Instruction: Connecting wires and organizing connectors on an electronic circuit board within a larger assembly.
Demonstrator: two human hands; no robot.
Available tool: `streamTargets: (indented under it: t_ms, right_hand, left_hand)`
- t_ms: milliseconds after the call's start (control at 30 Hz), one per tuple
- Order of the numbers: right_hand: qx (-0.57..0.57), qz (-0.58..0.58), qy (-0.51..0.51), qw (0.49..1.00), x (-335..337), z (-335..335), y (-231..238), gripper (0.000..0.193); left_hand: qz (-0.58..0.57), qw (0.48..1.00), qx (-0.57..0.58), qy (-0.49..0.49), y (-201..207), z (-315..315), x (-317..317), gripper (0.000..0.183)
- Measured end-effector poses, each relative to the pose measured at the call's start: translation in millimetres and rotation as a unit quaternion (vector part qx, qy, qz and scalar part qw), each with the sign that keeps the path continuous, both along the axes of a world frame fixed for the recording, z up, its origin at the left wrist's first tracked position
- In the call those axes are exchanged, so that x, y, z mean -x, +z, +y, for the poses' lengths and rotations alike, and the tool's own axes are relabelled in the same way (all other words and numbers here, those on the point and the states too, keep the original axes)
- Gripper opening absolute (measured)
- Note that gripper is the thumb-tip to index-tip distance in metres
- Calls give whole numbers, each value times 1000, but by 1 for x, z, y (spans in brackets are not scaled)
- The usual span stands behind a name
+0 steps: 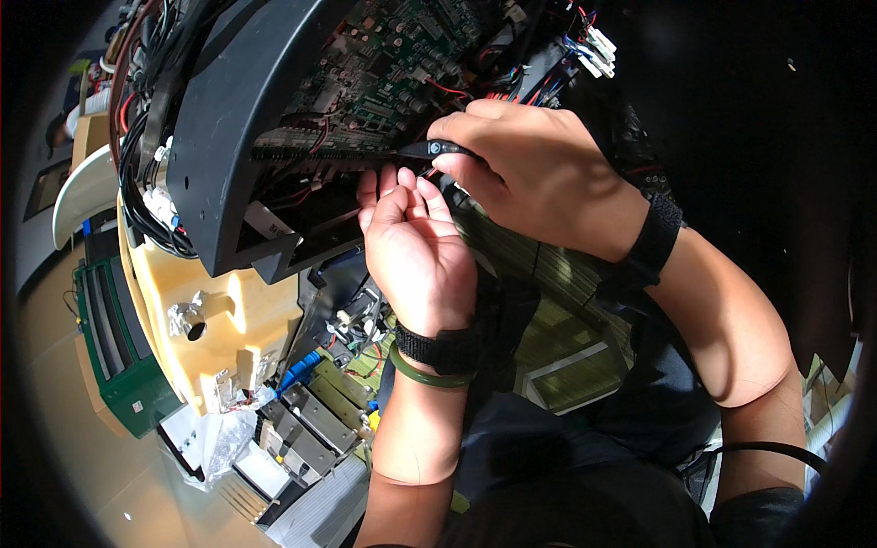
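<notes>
My right hand (539,173) pinches a slim black pointed tool (440,148) with a round mark on it; its exact kind is hard to tell. The tool's tip points left, at the lower edge of a green circuit board (388,82). Just below the tip is my left hand (416,233), palm up, thumb and fingers drawn together; whatever they may hold is too small to make out. Both hands work beside a black metal housing (224,137) that encloses the board. Thin wires run along the board's edge, partly hidden by my fingers.
Black cables (146,173) hang along the housing's left side. White connectors (598,53) dangle at the upper right. Below the housing are a cream-coloured panel (206,310), a green box (123,365), a clear plastic bag (219,447) and grey metal parts (306,425).
</notes>
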State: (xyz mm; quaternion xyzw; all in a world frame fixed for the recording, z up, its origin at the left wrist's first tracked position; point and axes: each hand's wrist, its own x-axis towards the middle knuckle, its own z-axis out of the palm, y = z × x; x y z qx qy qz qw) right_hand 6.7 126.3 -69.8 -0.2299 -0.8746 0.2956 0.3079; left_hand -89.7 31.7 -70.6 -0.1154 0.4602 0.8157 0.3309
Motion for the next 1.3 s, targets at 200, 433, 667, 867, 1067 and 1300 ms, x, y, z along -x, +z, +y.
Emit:
streamTargets:
  t_ms: [200,433,667,867,1067,1300]
  right_hand:
    - [-10,10,16,1000,0,1,-2,14]
    - [7,-14,17,1000,1,-1,0,15]
    - [-5,-8,0,1000,-1,-1,4,14]
    - [-6,-16,10,1000,0,-2,4,14]
    - [-10,-19,10,1000,0,-3,4,15]
    - [-2,-7,-6,1000,-2,-1,8,14]
  left_hand:
    - [-6,1000,-8,-4,-1,0,0,37]
    - [6,1000,-1,-5,0,0,-1,36]
    - [12,1000,18,3,-1,3,-1,35]
    - [12,1000,17,0,-1,1,-1,34]
    - [15,1000,25,-3,-2,1,0,34]
    - [12,1000,17,0,-1,2,-2,35]
